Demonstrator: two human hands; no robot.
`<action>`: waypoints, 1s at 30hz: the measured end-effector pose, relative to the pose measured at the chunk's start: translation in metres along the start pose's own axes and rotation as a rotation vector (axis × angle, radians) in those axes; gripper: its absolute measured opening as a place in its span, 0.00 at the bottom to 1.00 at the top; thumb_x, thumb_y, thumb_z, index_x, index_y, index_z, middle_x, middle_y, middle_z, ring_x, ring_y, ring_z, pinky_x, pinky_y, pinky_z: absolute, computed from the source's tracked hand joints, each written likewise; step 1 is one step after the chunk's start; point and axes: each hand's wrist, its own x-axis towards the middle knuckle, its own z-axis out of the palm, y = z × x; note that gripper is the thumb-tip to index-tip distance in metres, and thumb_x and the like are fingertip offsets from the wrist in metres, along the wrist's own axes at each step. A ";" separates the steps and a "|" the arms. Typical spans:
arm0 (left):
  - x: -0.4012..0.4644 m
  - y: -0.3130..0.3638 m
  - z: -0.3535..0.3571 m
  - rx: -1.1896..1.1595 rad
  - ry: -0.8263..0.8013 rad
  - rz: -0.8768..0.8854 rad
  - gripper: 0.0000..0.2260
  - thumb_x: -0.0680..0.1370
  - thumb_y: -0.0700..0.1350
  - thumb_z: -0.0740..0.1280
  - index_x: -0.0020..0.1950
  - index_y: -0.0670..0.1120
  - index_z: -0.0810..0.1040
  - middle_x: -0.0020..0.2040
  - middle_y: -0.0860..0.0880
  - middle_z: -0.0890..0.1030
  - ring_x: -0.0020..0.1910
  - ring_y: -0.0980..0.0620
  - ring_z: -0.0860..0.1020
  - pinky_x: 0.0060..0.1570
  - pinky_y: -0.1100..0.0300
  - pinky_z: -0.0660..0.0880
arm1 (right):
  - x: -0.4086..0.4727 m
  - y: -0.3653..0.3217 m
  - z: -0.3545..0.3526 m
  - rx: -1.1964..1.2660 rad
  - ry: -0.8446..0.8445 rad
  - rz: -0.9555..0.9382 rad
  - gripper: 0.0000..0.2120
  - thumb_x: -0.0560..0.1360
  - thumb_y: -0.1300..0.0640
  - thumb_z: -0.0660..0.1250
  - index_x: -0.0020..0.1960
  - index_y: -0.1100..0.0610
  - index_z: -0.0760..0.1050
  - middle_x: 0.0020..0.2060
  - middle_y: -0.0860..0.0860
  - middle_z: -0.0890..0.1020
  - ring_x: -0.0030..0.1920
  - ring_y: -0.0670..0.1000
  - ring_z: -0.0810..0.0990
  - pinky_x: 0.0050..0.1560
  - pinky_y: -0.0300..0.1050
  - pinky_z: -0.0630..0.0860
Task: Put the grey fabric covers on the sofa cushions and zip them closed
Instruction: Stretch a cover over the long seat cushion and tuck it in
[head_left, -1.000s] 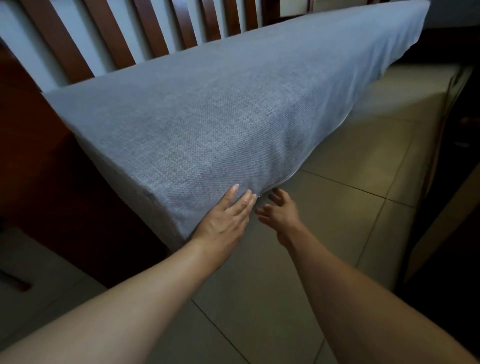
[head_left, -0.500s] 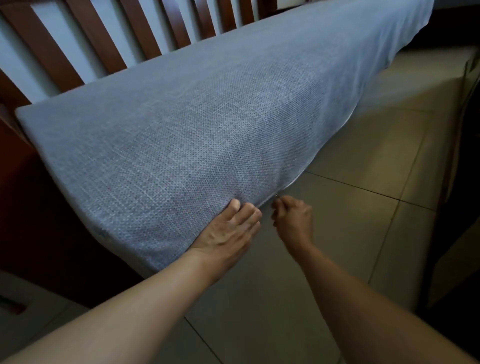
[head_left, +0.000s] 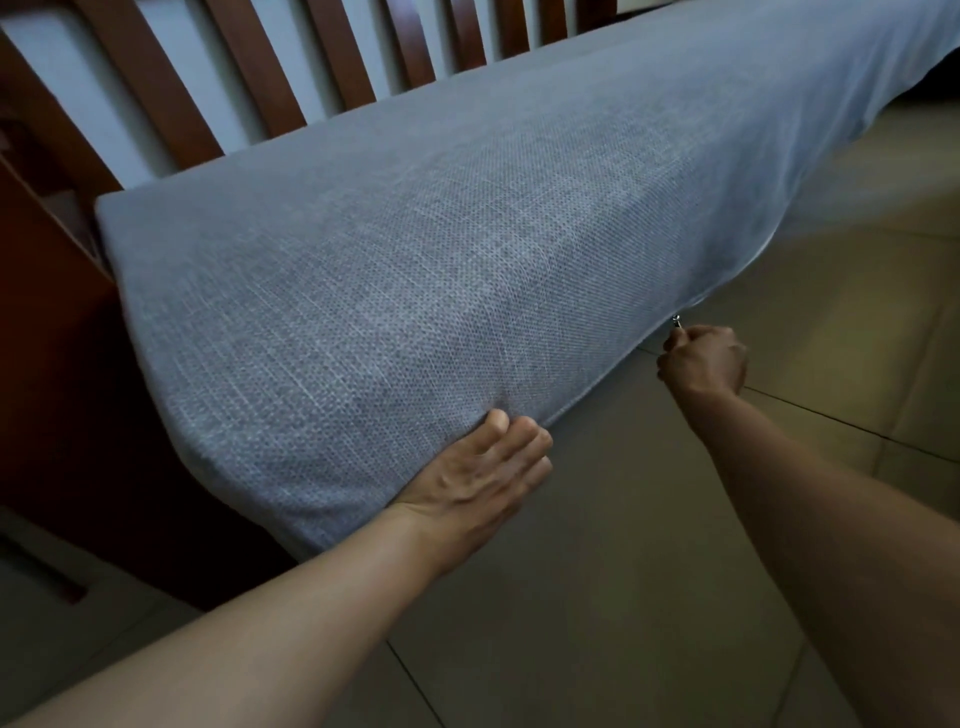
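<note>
A long sofa cushion (head_left: 467, 249) in its grey fabric cover (head_left: 415, 322) lies along the wooden sofa frame (head_left: 62, 322), its front edge overhanging the tiled floor (head_left: 649, 545). The left hand (head_left: 478, 483) presses flat, fingers straight and together, against the cover's lower front edge near the corner. Further along that edge, the right hand (head_left: 701, 361) is curled into a fist, pinching the small metal zipper pull (head_left: 677, 321) at the seam under the cushion. Slats of the backrest (head_left: 322, 62) rise behind the cushion.
</note>
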 end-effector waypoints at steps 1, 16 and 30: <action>0.005 0.001 0.001 0.021 0.026 -0.007 0.26 0.80 0.41 0.43 0.47 0.39 0.81 0.49 0.41 0.78 0.51 0.48 0.68 0.60 0.52 0.58 | -0.006 0.003 0.002 0.027 -0.027 -0.020 0.11 0.76 0.56 0.62 0.50 0.60 0.80 0.46 0.61 0.83 0.48 0.61 0.82 0.53 0.58 0.78; 0.027 -0.006 -0.017 0.268 -0.402 0.081 0.26 0.78 0.42 0.38 0.76 0.40 0.52 0.77 0.38 0.47 0.75 0.41 0.44 0.59 0.43 0.28 | -0.138 -0.038 -0.008 0.580 -0.413 -0.090 0.24 0.78 0.69 0.54 0.69 0.53 0.70 0.54 0.46 0.81 0.52 0.40 0.78 0.59 0.37 0.73; 0.013 -0.031 0.021 0.097 -0.373 -0.029 0.26 0.77 0.38 0.42 0.74 0.38 0.58 0.76 0.39 0.43 0.73 0.41 0.37 0.66 0.42 0.27 | -0.120 -0.071 -0.005 0.206 -0.323 -0.159 0.26 0.68 0.66 0.54 0.64 0.57 0.73 0.66 0.56 0.74 0.65 0.56 0.72 0.67 0.51 0.68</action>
